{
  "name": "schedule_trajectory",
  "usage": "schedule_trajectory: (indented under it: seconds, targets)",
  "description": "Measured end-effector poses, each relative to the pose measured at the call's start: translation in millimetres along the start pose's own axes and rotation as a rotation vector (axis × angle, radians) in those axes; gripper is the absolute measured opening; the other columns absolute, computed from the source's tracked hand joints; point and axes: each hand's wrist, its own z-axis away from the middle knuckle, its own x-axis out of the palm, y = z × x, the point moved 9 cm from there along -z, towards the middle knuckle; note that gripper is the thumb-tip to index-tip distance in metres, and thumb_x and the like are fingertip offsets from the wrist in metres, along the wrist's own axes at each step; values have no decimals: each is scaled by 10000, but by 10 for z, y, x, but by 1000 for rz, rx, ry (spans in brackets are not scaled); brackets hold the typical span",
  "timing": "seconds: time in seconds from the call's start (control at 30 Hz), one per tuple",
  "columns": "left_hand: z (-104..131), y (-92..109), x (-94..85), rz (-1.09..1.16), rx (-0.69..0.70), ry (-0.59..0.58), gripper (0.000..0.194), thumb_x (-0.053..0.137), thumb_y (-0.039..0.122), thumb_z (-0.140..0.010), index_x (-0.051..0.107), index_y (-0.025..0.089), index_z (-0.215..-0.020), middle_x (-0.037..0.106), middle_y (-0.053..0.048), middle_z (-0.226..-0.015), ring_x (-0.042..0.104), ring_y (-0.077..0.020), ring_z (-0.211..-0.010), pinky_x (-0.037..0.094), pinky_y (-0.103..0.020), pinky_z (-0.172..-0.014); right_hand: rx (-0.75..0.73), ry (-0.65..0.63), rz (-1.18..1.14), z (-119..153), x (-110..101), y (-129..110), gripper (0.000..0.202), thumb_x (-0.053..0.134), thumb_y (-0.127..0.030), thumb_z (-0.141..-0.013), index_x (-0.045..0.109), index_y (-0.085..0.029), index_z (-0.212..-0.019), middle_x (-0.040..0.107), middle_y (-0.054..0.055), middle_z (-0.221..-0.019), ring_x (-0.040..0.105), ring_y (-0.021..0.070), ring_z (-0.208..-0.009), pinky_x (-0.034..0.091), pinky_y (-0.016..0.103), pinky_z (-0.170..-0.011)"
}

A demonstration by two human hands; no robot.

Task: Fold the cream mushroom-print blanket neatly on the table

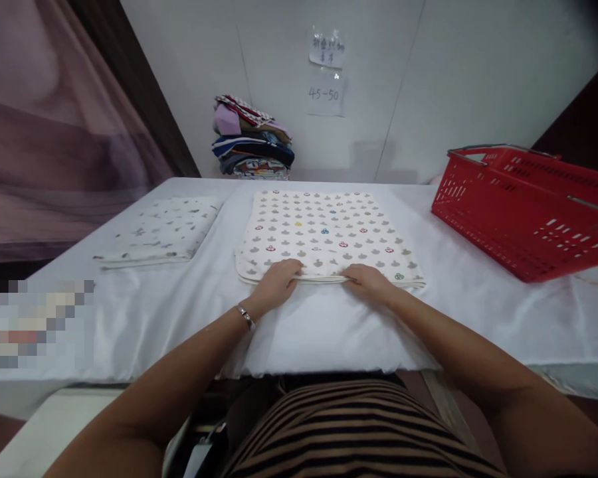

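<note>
A cream cloth (323, 229) with small grey, red, blue and yellow prints lies folded flat in layers on the white-covered table. My left hand (280, 282) is closed on its near edge, left of the middle, fingertips on top. Farther right along the same edge, my right hand (367, 282) pinches the cloth too. Both thumbs are partly hidden. A silver bracelet (246, 317) is on my left wrist.
Another folded printed cloth (159, 229) lies to the left on the white table cover (154, 318). A red basket (523, 206) stands at the right. Behind the table's far edge is a pile of folded fabrics (252, 141). Paper signs (325, 93) hang on the wall.
</note>
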Motion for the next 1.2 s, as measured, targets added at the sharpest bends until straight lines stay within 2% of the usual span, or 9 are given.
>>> schedule_trajectory:
  seconds: [0.13, 0.33, 0.4, 0.47, 0.67, 0.8, 0.9, 1.0, 1.2]
  targets:
    - [70, -52, -65, -36, 18, 75, 212, 383, 59, -818, 550, 188, -841, 578, -68, -1168, 523, -177, -1093, 427, -340, -898, 65, -1, -92, -12, -48, 24, 332, 487, -141, -792, 650, -226, -1067, 666, 31, -1079, 597, 208, -977, 448, 317, -846]
    - [112, 9, 60, -175, 84, 3, 175, 490, 206, -852, 626, 214, -961, 562, -67, -1229, 512, -226, -1098, 403, -406, -919, 61, -3, -169, 4, -53, 24, 311, 475, -169, -796, 656, -229, -1040, 673, 28, -1040, 604, 207, -927, 456, 313, -805]
    - [88, 51, 90, -220, 100, -20, 158, 498, 238, -863, 635, 199, -931, 560, -74, -1237, 502, -235, -1107, 398, -413, -916, 66, -1, -168, 9, -59, 27, 297, 475, -175, -801, 657, -228, -1030, 671, 30, -1029, 602, 206, -918, 455, 313, -799]
    - [60, 119, 103, -260, 131, -38, 201, 439, 195, -890, 632, 175, -837, 574, -74, -1215, 497, -224, -1110, 391, -404, -920, 69, -6, -163, 14, -59, 21, 286, 472, -171, -804, 658, -232, -1012, 670, 25, -1013, 601, 199, -904, 454, 304, -783]
    - [160, 319, -57, -341, 237, 39, 279, 352, 97, -899, 607, 154, -804, 604, -68, -1146, 482, -199, -1108, 374, -378, -938, -10, 5, -14, 29, -8, -53, 294, 463, -146, -831, 640, -228, -1051, 653, 34, -1020, 578, 195, -951, 438, 303, -809]
    - [287, 297, -29, -396, 276, 24, 266, 367, 114, -905, 604, 161, -793, 629, -60, -1018, 521, -184, -977, 385, -375, -895, -35, -3, 192, 55, 53, -109, 270, 460, -150, -865, 635, -209, -1062, 635, 63, -981, 558, 197, -938, 429, 292, -767]
    - [316, 244, 44, -409, 278, 18, 241, 386, 121, -904, 593, 159, -785, 624, -58, -982, 527, -173, -899, 385, -366, -861, -79, -12, 323, 85, 89, -208, 252, 458, -133, -870, 641, -192, -1033, 623, 81, -962, 544, 199, -906, 415, 295, -744]
    - [306, 221, 91, -404, 263, 8, 216, 394, 127, -905, 579, 160, -799, 616, -57, -942, 525, -169, -868, 380, -355, -845, -131, 47, 402, 79, 112, -365, 248, 462, -130, -878, 624, -178, -1060, 612, 97, -1000, 526, 209, -920, 400, 313, -755]
    - [302, 235, 166, -439, 208, -94, 189, 379, 116, -902, 528, 169, -798, 580, -35, -789, 504, -167, -769, 377, -335, -789, -223, 125, 461, -165, 328, -778, 211, 462, -145, -902, 607, -169, -1053, 606, 89, -932, 518, 206, -856, 374, 312, -712]
